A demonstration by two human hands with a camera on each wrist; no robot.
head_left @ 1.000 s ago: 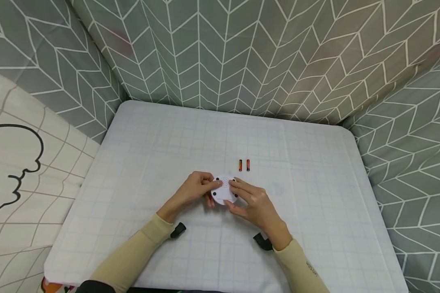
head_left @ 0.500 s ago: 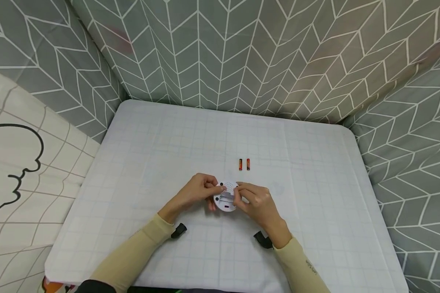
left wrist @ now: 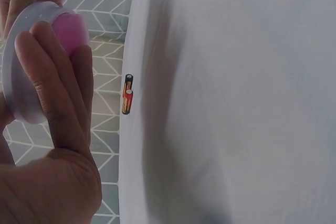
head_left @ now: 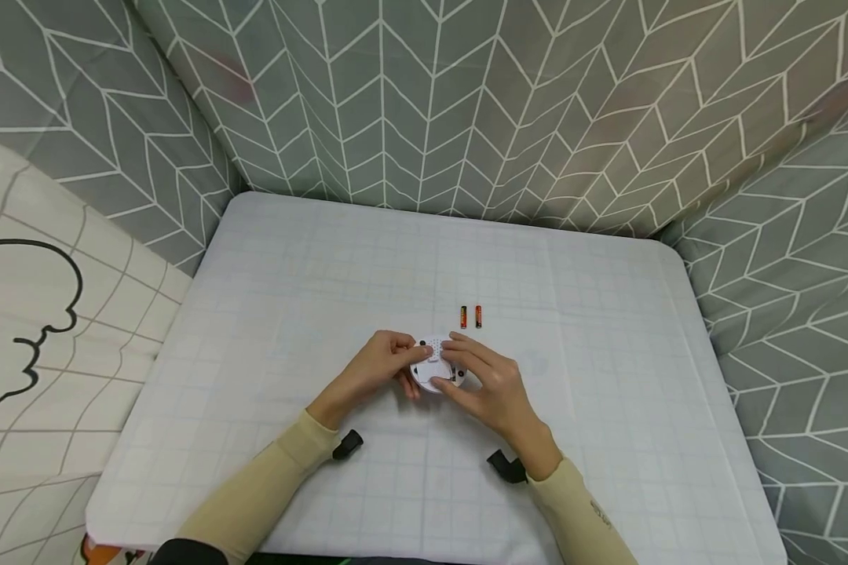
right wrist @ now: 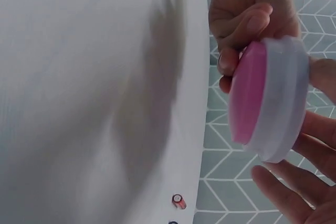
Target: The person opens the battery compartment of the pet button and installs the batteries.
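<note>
A round white push button with a speaker grille on its underside is held upside down between both hands. Its pink dome faces the table. My left hand grips the left side, thumb on the underside and fingers beneath along the dome. Across the underside, my right hand pinches a small white battery cover between thumb and fingertips. The cover overlaps the battery compartment, whose right end shows dark beside it. Two red-and-black batteries lie just beyond the hands.
The white cloth-covered table reaches back to a grey chevron-patterned curtain. Curtains also close in the left and right sides. A black wrist camera mount sticks out by the right cuff, another by the left.
A second ago the cover sat flush; half a second ago the compartment showed open with the right fingers at its right side. Now the cover lies over it again, and the button has tilted back.
</note>
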